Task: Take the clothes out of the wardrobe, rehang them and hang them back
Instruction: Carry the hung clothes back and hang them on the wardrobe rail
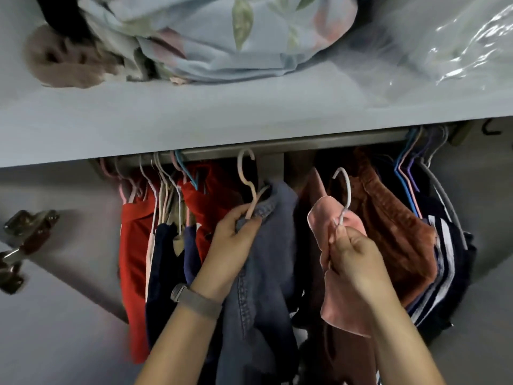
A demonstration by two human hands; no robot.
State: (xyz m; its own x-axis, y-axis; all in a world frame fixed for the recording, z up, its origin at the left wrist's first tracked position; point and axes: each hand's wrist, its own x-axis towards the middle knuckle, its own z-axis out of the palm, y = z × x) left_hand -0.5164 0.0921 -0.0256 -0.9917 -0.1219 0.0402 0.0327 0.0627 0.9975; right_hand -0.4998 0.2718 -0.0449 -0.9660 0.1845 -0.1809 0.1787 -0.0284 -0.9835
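No text, label, brand, number or sign can be read anywhere in the head view.

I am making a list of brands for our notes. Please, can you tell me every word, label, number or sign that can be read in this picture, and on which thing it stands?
None: no text can be read.
Denim garment in the left hand: no label shows.
Pink garment in the right hand: no label shows.
Wristband: no marking shows.
Clear plastic bag on the shelf: no print shows.
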